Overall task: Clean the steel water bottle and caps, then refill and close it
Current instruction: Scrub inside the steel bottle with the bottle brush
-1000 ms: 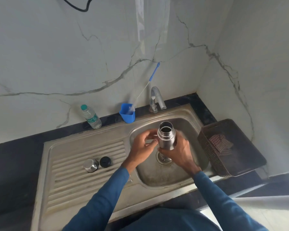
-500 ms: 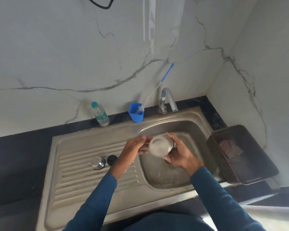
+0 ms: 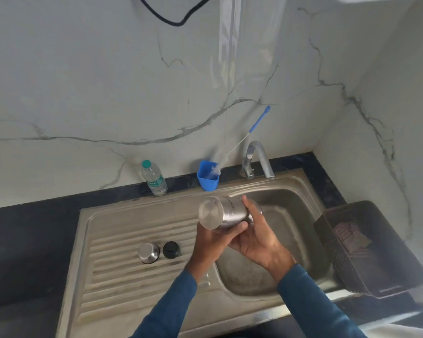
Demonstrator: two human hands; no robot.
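Grip: both hands are clamped on the steel bottle (image 3: pixel 226 212). The left hand (image 3: pixel 211 242) cups it from below near the base, and the right hand (image 3: pixel 260 237) wraps the body towards the neck. One second ago the bottle stood upright over the drain with its open mouth facing up. It now lies nearly level above the left edge of the sink (image 3: pixel 300 191) basin. Its base faces near and left, and its mouth, hidden behind the right hand, points far and right towards the basin. This change indicates a tip-out of the contents. No water is visible leaving the mouth, and the tap (image 3: pixel 260 154) shows no flow. The steel cap (image 3: pixel 148 252) and black cap (image 3: pixel 171 249) remain side by side on the drainboard, left of the hands, in the same positions. Judgement: brushing, cap cleaning, refill and closing are still outstanding. The bottle brush (image 3: pixel 259 123) stands unused in the blue cup (image 3: pixel 208 178) at the far side of the bench.
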